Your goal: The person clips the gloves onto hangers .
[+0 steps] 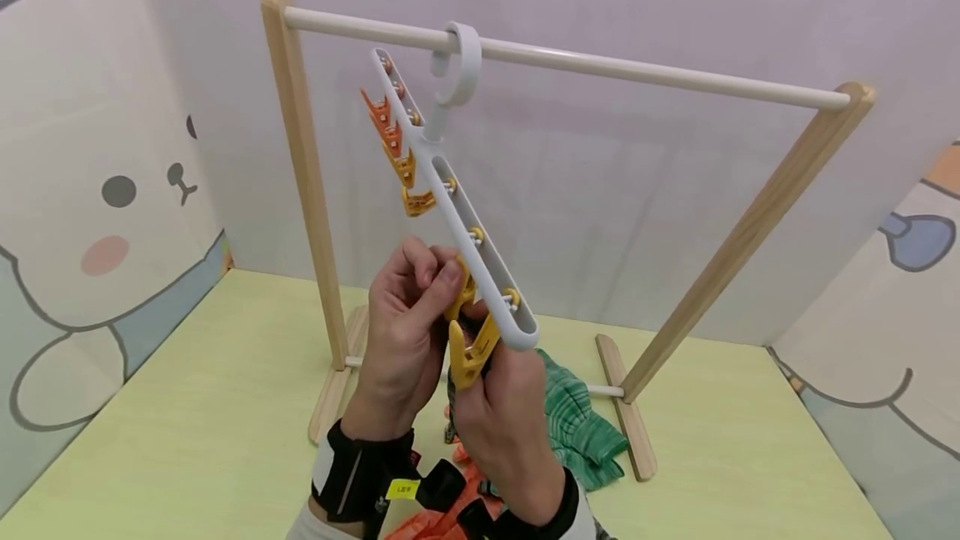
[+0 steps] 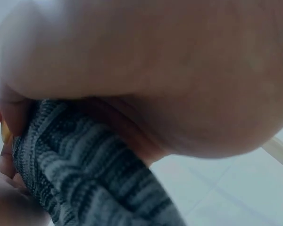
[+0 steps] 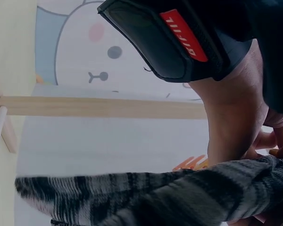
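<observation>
A yellow clip [image 1: 462, 288] is pinched between thumb and fingers of the left hand [image 1: 408, 332]; beside it, a gray-and-black striped knitted sock [image 3: 217, 188] is gripped by the curled right hand [image 1: 510, 423], under the near end of a white clip hanger [image 1: 426, 144]. Below, orange fabric [image 1: 423, 526] and green striped fabric [image 1: 581, 423] are spread on the pale yellow tabletop [image 1: 187, 440]. The hanger is hooked over the white rail [image 1: 652, 67] of a wooden rack [image 1: 307, 182], which is backed by a pale wall [image 1: 637, 207].

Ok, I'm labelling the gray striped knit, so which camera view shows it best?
The right wrist view: the gray striped knit stretches across its lower part. The left wrist view gives a close, cropped section; in the head view, left hand and right hand hide nearly all of it.
</observation>
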`<state>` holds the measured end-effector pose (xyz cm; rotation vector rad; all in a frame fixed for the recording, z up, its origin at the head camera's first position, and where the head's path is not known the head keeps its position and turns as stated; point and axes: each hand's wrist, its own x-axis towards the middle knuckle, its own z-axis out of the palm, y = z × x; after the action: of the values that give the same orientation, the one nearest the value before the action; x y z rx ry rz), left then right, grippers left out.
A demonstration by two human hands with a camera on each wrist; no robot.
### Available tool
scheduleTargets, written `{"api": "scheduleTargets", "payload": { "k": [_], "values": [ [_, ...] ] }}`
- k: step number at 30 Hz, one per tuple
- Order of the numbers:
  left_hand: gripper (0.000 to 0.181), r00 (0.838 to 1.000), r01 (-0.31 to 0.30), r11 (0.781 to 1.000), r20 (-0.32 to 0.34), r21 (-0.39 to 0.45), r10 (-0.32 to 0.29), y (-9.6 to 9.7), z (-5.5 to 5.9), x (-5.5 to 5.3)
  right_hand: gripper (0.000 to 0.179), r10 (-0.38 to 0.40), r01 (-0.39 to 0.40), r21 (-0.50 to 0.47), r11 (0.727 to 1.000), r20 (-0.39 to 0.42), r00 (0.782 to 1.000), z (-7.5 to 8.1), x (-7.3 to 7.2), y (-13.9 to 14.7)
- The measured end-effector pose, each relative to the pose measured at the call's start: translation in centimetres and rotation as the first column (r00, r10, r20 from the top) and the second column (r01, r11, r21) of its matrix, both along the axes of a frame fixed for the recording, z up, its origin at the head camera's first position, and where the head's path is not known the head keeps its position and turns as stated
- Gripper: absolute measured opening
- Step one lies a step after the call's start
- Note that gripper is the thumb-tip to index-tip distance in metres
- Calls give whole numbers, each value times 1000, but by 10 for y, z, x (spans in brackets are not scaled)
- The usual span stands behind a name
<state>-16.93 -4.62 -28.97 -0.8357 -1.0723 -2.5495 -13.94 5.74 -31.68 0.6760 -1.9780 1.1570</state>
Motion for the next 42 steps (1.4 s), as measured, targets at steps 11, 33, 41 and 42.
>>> {"api": "scheduleTargets", "payload": {
  "k": [11, 33, 41, 42],
  "values": [
    [26, 999, -21, 1000, -28, -15, 21, 1, -3, -3, 27, -10, 5, -67, 998, -71, 997, 0, -2, -3],
    [27, 998, -31, 999, -48, -22, 30, 0, -2, -1, 21, -15, -22, -153, 988, -236, 972, -1, -5, -2],
    [28, 998, -34, 999, -54, -13, 33, 0, -3, -2, 19, -36, -3, -144, 990, -268, 963, 2, -6, -1],
    [28, 998, -33, 999, -54, -15, 32, 0, -3, -3, 19, -33, -8, -147, 989, -270, 962, 2, -6, -1]
  ]
}}
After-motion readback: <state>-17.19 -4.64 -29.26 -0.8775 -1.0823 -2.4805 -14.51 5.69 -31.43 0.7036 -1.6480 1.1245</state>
